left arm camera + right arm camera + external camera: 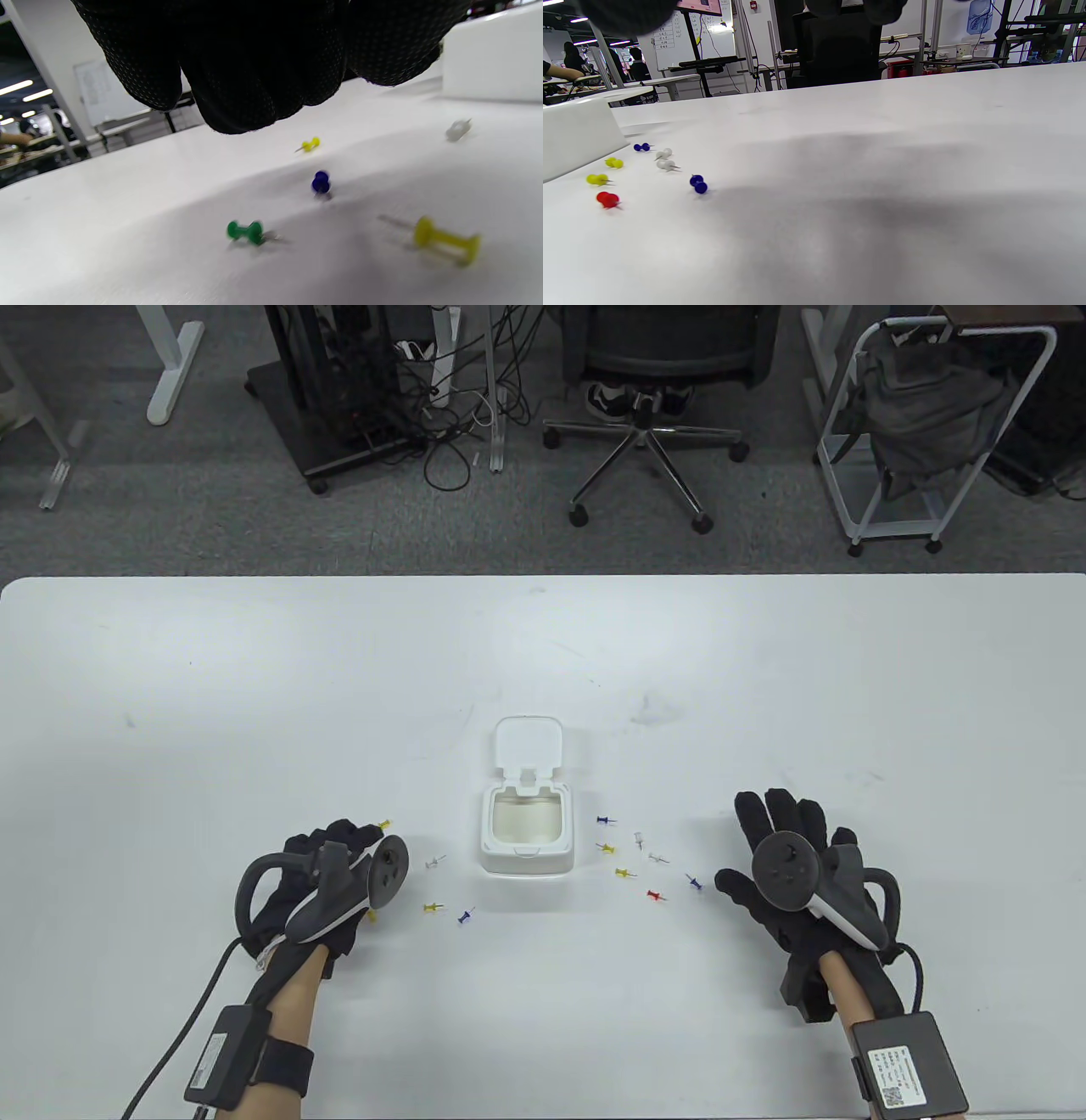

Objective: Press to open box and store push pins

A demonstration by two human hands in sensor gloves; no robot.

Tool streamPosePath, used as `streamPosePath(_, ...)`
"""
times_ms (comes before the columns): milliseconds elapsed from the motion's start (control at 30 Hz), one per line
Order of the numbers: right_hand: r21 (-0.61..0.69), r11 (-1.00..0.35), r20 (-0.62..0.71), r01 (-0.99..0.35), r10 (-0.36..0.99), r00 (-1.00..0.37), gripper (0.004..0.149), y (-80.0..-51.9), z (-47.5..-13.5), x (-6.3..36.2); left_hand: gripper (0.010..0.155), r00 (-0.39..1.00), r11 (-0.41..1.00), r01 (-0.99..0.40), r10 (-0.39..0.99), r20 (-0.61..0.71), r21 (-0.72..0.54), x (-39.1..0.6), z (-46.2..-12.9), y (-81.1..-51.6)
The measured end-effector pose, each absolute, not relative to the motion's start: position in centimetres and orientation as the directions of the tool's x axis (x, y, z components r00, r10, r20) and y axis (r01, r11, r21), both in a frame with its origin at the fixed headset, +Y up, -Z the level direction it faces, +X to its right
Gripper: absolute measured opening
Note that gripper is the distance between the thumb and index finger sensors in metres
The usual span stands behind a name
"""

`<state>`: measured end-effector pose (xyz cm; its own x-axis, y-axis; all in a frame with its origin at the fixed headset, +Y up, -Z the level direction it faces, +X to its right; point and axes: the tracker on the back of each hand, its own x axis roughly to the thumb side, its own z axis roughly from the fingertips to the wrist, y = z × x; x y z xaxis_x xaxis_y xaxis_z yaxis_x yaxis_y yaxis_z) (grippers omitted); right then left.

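I count one white box (524,831), lid up, and two gloved hands. Push pins on the table (254,687): four yellow, three blue, three clear or white, one red (654,894), one green (245,232); twelve that I can see.

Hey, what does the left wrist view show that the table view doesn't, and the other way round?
Only the left wrist view shows a green pin, lying under the left hand. Only the table view shows the box open with its lid tipped back, the right hand, and the pins right of the box, such as the red pin. Both show the blue pin and the clear pin left of the box.
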<state>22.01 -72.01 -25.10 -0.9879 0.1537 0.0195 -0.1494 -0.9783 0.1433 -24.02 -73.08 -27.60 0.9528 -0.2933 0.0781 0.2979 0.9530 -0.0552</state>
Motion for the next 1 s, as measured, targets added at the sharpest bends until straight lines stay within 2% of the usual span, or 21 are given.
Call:
streamPosePath(233, 0.147, -0.978, 0.014, -0.147, 0.151, -0.988, 0.082, -72.0, -25.1, 22.0, 0.051, 0.937, 0.931, 0.349, -0.343, 0.069, -0.11, -24.2, -28.8, -74.8)
streamPosePath(467, 0.147, -0.979, 0.019, -0.141, 0.146, -0.989, 0.082, -72.0, -25.2, 22.0, 0.043, 0.9, 0.896, 0.435, -0.428, 0.083, -0.087, -23.3, -29.2, -75.9)
streamPosePath(1000, 0.148, -0.976, 0.009, -0.157, 0.16, -0.987, 0.082, -72.2, -25.3, 22.2, 0.044, 0.878, 0.87, 0.477, -0.465, 0.112, -0.127, -22.6, -29.0, -76.2)
